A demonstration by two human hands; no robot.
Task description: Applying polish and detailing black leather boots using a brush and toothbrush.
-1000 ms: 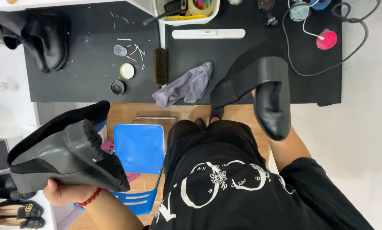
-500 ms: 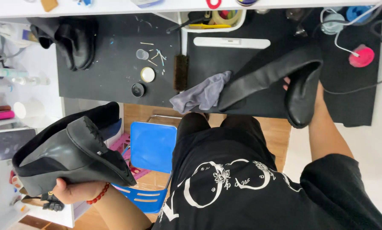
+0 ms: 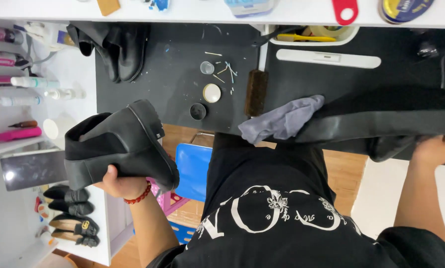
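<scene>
My left hand (image 3: 119, 184) grips a black ankle boot (image 3: 118, 149) from below, holding it on its side off the left edge of the black work mat (image 3: 178, 74). My right hand (image 3: 435, 149) holds a second black boot (image 3: 386, 126) with a long shaft, which lies flat across the right part of the mat. Its shaft reaches left to a crumpled grey cloth (image 3: 282, 121) at the mat's near edge.
A brown brush (image 3: 256, 93), a round tin lid (image 3: 212, 93), a small black cap (image 3: 198, 111) and scattered cotton swabs lie mid-mat. Another black boot pair (image 3: 118, 47) rests at the far left. Shelves with bottles and shoes stand left; a blue stool (image 3: 192, 171) sits below.
The right boot came down from hanging in the air to lying flat on the mat. My left hand brought the ankle boot up and closer to the table.
</scene>
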